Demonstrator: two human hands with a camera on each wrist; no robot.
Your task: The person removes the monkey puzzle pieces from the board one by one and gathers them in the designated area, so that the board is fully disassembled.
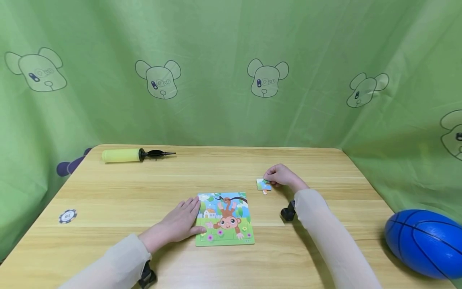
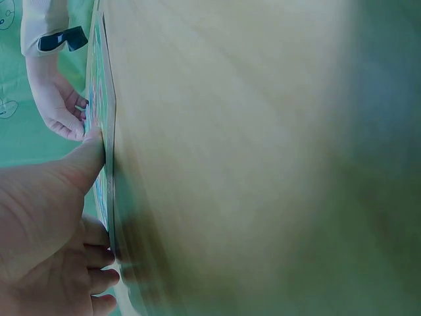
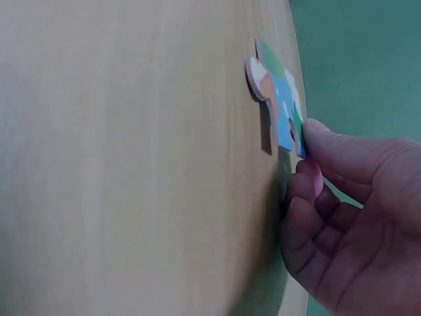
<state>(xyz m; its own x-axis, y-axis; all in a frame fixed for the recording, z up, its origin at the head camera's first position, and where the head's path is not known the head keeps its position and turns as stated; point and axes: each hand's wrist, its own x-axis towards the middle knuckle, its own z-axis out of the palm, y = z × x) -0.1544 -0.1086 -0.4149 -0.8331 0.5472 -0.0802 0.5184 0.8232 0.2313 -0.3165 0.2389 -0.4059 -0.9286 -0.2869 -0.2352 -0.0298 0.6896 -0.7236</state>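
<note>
A square jigsaw puzzle (image 1: 227, 220) with a monkey hanging from a branch lies on the table in front of me. My left hand (image 1: 180, 221) rests against its left side, fingers fairly straight along the edge and thumb laid over the lower left of the picture. Off to the upper right, my right hand (image 1: 283, 176) pinches a puzzle piece (image 1: 262, 184) by its right corner. In the right wrist view, the piece (image 3: 279, 99) is blue and green with a rounded tab, and it casts a shadow on the wood beside it. The thumb presses near its corner.
A yellow hand pump (image 1: 122, 155) with a black nozzle lies at the back left of the wooden table (image 1: 216, 168). A poker chip (image 1: 67, 216) sits at the left, and a blue ball (image 1: 426, 243) at the right edge. A green curtain (image 1: 216, 112) surrounds the table.
</note>
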